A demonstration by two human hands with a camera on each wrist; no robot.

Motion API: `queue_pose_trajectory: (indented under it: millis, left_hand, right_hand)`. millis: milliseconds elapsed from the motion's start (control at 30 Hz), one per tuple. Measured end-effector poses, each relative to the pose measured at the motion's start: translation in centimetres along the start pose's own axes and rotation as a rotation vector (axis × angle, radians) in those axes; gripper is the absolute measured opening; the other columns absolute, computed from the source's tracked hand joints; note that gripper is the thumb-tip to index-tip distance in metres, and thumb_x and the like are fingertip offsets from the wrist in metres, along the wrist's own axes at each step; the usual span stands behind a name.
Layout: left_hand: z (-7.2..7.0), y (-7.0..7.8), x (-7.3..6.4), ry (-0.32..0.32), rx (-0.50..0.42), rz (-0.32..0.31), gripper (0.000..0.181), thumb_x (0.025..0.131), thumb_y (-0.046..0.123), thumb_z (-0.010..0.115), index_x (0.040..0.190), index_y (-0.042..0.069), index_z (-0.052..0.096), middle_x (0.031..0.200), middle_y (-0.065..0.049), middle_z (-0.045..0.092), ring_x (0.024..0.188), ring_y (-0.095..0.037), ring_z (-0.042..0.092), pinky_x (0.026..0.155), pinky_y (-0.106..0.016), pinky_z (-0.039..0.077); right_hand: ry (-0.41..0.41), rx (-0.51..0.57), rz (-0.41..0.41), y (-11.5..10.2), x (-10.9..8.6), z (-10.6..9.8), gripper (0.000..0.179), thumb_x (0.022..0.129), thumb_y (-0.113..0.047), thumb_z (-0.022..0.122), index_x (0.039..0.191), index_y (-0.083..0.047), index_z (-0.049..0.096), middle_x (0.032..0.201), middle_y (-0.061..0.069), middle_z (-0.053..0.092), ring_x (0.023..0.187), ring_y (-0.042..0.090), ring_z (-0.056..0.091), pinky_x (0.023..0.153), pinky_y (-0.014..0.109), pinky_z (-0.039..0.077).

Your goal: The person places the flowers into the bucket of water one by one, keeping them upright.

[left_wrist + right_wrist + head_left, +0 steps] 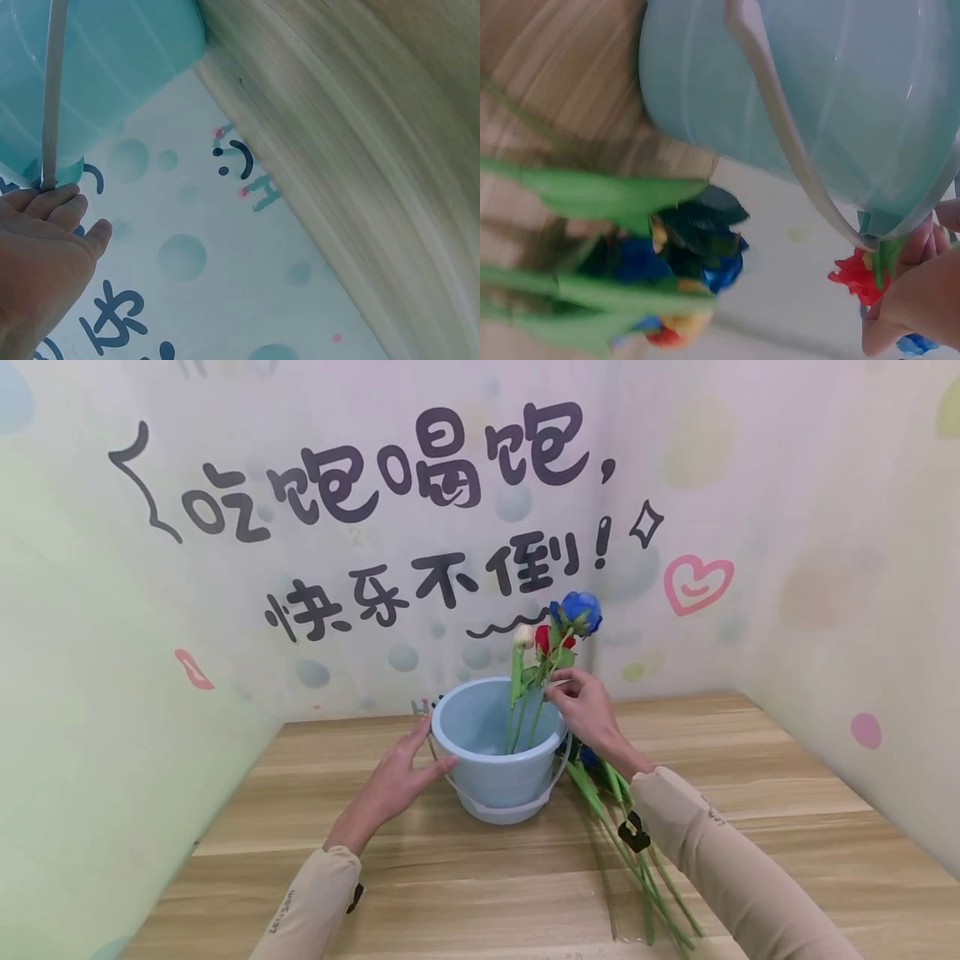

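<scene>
A light blue bucket [495, 781] stands upright with its pale handle [504, 807] lowered across the front. My left hand [393, 777] rests against the bucket's left side, fingers extended and thumb at the front of the rim. In the left wrist view its fingertips are by the handle's joint. At the right rim, my right hand [588, 710] pinches the stem of a blue artificial flower [580, 612], its bloom above the rim. Beside that stem, a white tulip [523, 637] and a red flower [545, 640] rise from inside the bucket.
Several artificial flowers with long green stems [637, 860] lie on the wooden table [465, 893] to the bucket's right, their blue and yellow-red blooms [671, 336] near its base. A wall [420, 652] with printed lettering stands behind the table.
</scene>
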State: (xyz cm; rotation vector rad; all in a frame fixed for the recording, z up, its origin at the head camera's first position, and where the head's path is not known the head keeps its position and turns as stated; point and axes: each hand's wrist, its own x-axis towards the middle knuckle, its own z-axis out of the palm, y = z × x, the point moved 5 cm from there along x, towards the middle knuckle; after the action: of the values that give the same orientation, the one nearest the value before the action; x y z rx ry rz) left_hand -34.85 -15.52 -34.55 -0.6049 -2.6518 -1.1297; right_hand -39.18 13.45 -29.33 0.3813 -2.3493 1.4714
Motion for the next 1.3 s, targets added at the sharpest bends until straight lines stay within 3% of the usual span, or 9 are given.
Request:
queue_pose_trajectory:
  millis: [67, 167, 267, 367, 500, 633, 1100, 1300]
  left_hand:
    - [0.1, -0.1, 0.0, -0.008, 0.004, -0.001, 0.090, 0.097, 0.057, 0.066, 0.167, 0.021, 0.022, 0.169, -0.005, 0.021, 0.154, -0.035, 0.022, 0.117, -0.067, 0.024]
    - [0.2, -0.1, 0.0, -0.014, 0.011, -0.002, 0.091, 0.097, 0.058, 0.065, 0.167, 0.021, 0.021, 0.169, -0.006, 0.020, 0.154, -0.035, 0.021, 0.117, -0.067, 0.024]
    - [0.1, 0.0, 0.0, -0.010, 0.014, -0.004, 0.091, 0.097, 0.059, 0.065, 0.167, 0.020, 0.022, 0.169, -0.007, 0.021, 0.154, -0.035, 0.022, 0.117, -0.067, 0.024]
    - [0.0, 0.1, 0.0, -0.011, 0.015, -0.011, 0.089, 0.097, 0.059, 0.064, 0.166, 0.020, 0.023, 0.169, -0.007, 0.022, 0.154, -0.035, 0.022, 0.117, -0.067, 0.024]
    - [0.1, 0.1, 0.0, -0.021, 0.021, -0.018, 0.089, 0.097, 0.059, 0.064, 0.167, 0.021, 0.023, 0.169, -0.007, 0.022, 0.155, -0.035, 0.021, 0.117, -0.067, 0.024]
    - [0.1, 0.1, 0.0, -0.019, 0.022, -0.016, 0.089, 0.098, 0.058, 0.064, 0.166, 0.019, 0.023, 0.169, -0.008, 0.022, 0.154, -0.036, 0.022, 0.117, -0.066, 0.024]
    - [0.0, 0.0, 0.2, -0.013, 0.025, -0.005, 0.088, 0.098, 0.057, 0.064, 0.166, 0.019, 0.024, 0.169, -0.008, 0.023, 0.154, -0.037, 0.023, 0.117, -0.067, 0.025]
    - [0.0, -0.1, 0.2, -0.014, 0.028, -0.006, 0.089, 0.098, 0.058, 0.064, 0.167, 0.019, 0.023, 0.169, -0.009, 0.022, 0.154, -0.037, 0.023, 0.117, -0.067, 0.025]
  right_hand:
    - [0.000, -0.134, -0.041, -0.1, -0.2, -0.1, 0.025, 0.102, -0.010, 0.064, 0.119, 0.008, 0.068, 0.100, 0.020, 0.074, 0.098, 0.039, 0.067, 0.087, 0.042, 0.046]
    - [0.015, -0.329, -0.105, -0.4, -0.5, -0.4, 0.023, 0.100, -0.015, 0.067, 0.111, 0.004, 0.075, 0.096, 0.015, 0.076, 0.094, 0.034, 0.067, 0.091, 0.055, 0.037]
    - [0.032, -0.384, -0.138, -0.4, -0.7, -0.9, 0.022, 0.099, -0.017, 0.068, 0.105, 0.001, 0.078, 0.093, 0.013, 0.076, 0.092, 0.033, 0.066, 0.090, 0.060, 0.036]
    - [0.051, -0.375, -0.157, -0.2, -1.0, -1.5, 0.021, 0.099, -0.015, 0.067, 0.103, 0.001, 0.078, 0.091, 0.012, 0.076, 0.084, 0.031, 0.066, 0.087, 0.056, 0.040]
    - [0.068, -0.348, -0.164, 0.6, -1.5, -2.5, 0.020, 0.099, -0.015, 0.066, 0.103, 0.001, 0.078, 0.089, 0.012, 0.075, 0.073, 0.026, 0.065, 0.074, 0.044, 0.050]
    - [0.064, -0.318, -0.138, 1.7, -2.2, -3.4, 0.021, 0.101, -0.015, 0.065, 0.106, 0.003, 0.076, 0.089, 0.013, 0.073, 0.072, 0.024, 0.062, 0.064, 0.035, 0.050]
    - [0.013, -0.242, 0.027, 6.0, -4.9, -6.3, 0.026, 0.104, -0.017, 0.062, 0.110, 0.007, 0.072, 0.090, 0.015, 0.072, 0.075, 0.021, 0.062, 0.063, 0.032, 0.050]
    - [-0.033, -0.162, 0.121, 8.2, -6.3, -6.9, 0.030, 0.106, -0.016, 0.060, 0.115, 0.011, 0.069, 0.095, 0.020, 0.073, 0.090, 0.037, 0.067, 0.073, 0.034, 0.052]
